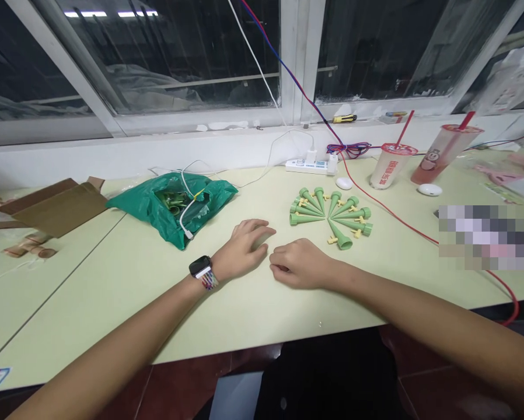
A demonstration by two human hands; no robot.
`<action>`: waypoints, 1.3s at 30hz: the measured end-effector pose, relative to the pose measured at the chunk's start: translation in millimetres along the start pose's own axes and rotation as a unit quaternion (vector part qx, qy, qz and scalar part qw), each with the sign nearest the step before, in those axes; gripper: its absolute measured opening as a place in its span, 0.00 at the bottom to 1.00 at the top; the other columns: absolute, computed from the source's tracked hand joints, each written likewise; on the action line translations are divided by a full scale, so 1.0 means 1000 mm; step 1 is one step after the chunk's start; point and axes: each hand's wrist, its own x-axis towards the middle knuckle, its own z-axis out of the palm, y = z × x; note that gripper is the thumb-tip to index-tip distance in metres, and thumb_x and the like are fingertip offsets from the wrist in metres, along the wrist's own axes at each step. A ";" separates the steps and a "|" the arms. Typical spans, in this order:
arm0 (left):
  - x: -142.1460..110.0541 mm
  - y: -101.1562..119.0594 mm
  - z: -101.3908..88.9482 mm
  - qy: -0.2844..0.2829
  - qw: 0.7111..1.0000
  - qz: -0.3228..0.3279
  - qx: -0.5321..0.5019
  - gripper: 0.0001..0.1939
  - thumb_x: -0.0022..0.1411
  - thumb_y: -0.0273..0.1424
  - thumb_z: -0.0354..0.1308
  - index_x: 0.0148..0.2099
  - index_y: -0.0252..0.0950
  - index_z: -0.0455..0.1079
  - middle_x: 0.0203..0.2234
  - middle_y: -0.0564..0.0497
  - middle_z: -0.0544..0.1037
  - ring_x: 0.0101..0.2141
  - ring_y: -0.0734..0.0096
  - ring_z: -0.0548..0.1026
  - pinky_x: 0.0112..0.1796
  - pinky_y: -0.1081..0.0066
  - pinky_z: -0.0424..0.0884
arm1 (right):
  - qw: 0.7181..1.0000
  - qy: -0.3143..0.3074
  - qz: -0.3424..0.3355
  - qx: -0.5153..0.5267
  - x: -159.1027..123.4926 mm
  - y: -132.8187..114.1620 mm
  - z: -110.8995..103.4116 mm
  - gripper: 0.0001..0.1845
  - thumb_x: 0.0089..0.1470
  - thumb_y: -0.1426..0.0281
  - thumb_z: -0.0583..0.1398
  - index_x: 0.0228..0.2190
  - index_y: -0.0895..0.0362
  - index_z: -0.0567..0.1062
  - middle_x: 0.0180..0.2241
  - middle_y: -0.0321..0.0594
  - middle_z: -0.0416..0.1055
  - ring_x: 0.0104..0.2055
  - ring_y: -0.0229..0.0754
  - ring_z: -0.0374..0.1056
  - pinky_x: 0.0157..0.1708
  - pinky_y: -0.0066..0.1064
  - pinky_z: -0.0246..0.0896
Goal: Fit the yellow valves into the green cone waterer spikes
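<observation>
Both my hands rest on the pale green table [113, 274], close together near its middle. My left hand [243, 249], with a black watch on the wrist, lies palm down with its fingers loosely stretched and holds nothing. My right hand [297, 263] lies beside it with fingers curled inward; nothing shows in them. Just beyond my right hand, several green cone-shaped spikes [329, 216] with yellow valves lie fanned out in a half circle. A green plastic bag [174, 204] holding more green parts lies open to the left of my left hand.
An open cardboard box [54, 204] sits at the far left. A white power strip [310, 166] with cables lies under the window. Two drink cups with red straws [391, 163] [446, 151] stand at the back right. A red cable [402, 221] crosses the table's right side.
</observation>
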 end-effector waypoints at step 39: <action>0.004 0.001 -0.003 0.000 1.000 0.007 -0.002 0.20 0.67 0.29 0.51 0.59 0.43 0.72 0.60 0.47 0.72 0.62 0.53 0.67 0.64 0.48 0.61 | 0.999 -0.015 -0.014 -0.042 0.002 -0.003 -0.004 0.16 0.65 0.69 0.53 0.27 0.57 0.74 0.28 0.38 0.75 0.26 0.37 0.58 0.28 0.34 0.38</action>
